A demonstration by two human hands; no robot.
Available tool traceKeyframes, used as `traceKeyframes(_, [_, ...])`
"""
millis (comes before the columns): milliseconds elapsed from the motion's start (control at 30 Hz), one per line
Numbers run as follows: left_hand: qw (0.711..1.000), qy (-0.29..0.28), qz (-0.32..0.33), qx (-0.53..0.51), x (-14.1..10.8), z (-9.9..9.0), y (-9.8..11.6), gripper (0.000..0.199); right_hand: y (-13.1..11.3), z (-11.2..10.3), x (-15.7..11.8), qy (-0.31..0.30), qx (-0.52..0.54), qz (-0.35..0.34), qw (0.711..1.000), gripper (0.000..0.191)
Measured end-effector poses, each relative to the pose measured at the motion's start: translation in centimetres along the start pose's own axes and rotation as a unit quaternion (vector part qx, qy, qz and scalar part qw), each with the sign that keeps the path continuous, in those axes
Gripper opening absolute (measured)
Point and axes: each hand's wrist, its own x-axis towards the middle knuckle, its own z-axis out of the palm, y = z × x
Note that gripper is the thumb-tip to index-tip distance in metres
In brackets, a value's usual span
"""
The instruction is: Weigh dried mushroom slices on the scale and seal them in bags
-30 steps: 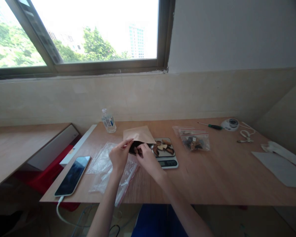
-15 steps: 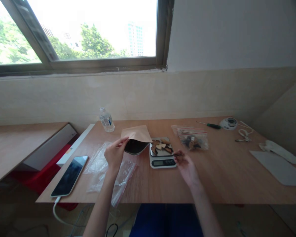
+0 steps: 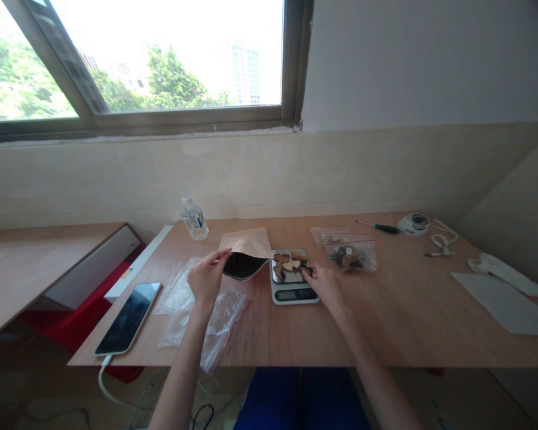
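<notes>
My left hand (image 3: 205, 276) pinches the edge of a brown kraft paper pouch (image 3: 246, 241), whose dark mouth gapes towards me. To the right of the pouch stands a small white kitchen scale (image 3: 296, 297) with a display on its front. Several brown dried slices (image 3: 291, 265), which look like mushroom, lie on its metal plate. My right hand (image 3: 323, 283) reaches over the plate's right edge, its fingertips closed on a dark dried slice (image 3: 305, 270). The fingers partly cover that slice.
Clear plastic bags (image 3: 222, 325) lie left of the scale, near a charging phone (image 3: 129, 319). A water bottle (image 3: 194, 221) stands behind. Zip bags with dark pieces (image 3: 349, 257), a screwdriver (image 3: 387, 229), a dome camera (image 3: 415, 224) and white paper (image 3: 504, 303) are on the right.
My right hand has moved left, carrying a dried slice from beside the scale to over its plate. My left hand still holds the pouch open.
</notes>
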Motion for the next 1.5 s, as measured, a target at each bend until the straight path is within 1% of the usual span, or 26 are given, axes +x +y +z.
traceKeyframes(100, [1.0,-0.001,-0.002,-0.001,0.0,-0.1,-0.3,0.027,1.1,-1.2,-0.6,0.019,-0.012,0.007,1.0,0.026])
traceKeyframes(200, [1.0,0.0,-0.003,-0.008,-0.1,-0.1,-0.3,0.026,3.6,-2.1,-1.9,0.038,-0.024,0.035,0.998,0.026])
traceKeyframes(300, [1.0,0.003,-0.002,-0.008,-0.2,0.1,-0.1,0.026,6.2,-2.2,-3.1,0.013,-0.001,0.036,0.999,0.023])
traceKeyframes(367, [1.0,0.002,0.0,-0.005,-0.3,0.2,0.1,0.026,7.0,-2.1,-3.6,-0.003,0.042,0.025,0.999,0.026])
traceKeyframes(433, [1.0,0.003,-0.001,-0.003,-0.3,0.2,0.1,0.027,6.8,-2.1,-3.7,0.02,0.068,0.03,0.997,0.037])
traceKeyframes(500, [1.0,0.005,-0.001,-0.004,-0.2,0.1,-0.1,0.027,5.6,-2.2,-3.5,0.066,0.084,0.039,0.994,0.046])
traceKeyframes(533, [1.0,0.006,0.001,-0.005,-0.2,0.1,-0.2,0.027,4.7,-2.2,-3.1,0.088,0.097,0.032,0.991,0.049])
traceKeyframes(633, [1.0,0.004,0.005,-0.007,0.0,-0.1,-0.4,0.027,1.9,-1.6,-1.7,0.133,0.15,-0.025,0.979,0.051])
traceKeyframes(700, [1.0,-0.002,0.006,-0.008,0.0,-0.1,-0.5,0.027,0.4,-0.6,-0.6,0.139,0.165,-0.06,0.974,0.048])
traceKeyframes(733, [1.0,-0.003,0.007,-0.009,0.0,-0.2,-0.6,0.027,-0.2,0.0,-0.1,0.133,0.165,-0.069,0.975,0.046])
traceKeyframes(833, [1.0,-0.005,0.01,-0.01,-0.1,-0.2,-0.7,0.028,-1.1,1.7,0.8,0.093,0.156,-0.076,0.98,0.042])
traceKeyframes(867, [1.0,-0.004,0.01,-0.011,-0.2,-0.2,-0.7,0.028,-1.1,2.0,0.9,0.083,0.152,-0.08,0.982,0.042])
traceKeyframes(933, [1.0,-0.005,0.01,-0.011,-0.2,-0.2,-0.8,0.027,-0.9,2.4,0.9,0.083,0.141,-0.094,0.982,0.045])
traceKeyframes(1067, [1.0,-0.004,0.009,-0.004,-0.2,0.0,-1.1,0.027,0.2,1.8,0.2,0.134,0.12,-0.114,0.977,0.049])
traceKeyframes(1200, [1.0,-0.005,0.008,0.014,0.1,0.5,-1.5,0.027,2.2,0.9,-1.2,0.175,0.135,-0.103,0.97,0.039])
traceKeyframes(1300, [1.0,-0.007,0.013,0.027,0.3,0.9,-2.1,0.026,3.7,0.9,-2.3,0.172,0.141,-0.086,0.971,0.033])
traceKeyframes(1400, [0.998,-0.029,0.02,0.058,0.2,1.6,-3.1,0.026,4.4,1.4,-2.6,0.172,0.146,-0.096,0.969,0.031])
traceKeyframes(1500, [0.994,-0.064,0.016,0.088,-0.2,2.4,-4.3,0.027,4.2,2.0,-1.6,0.171,0.155,-0.127,0.965,0.034])
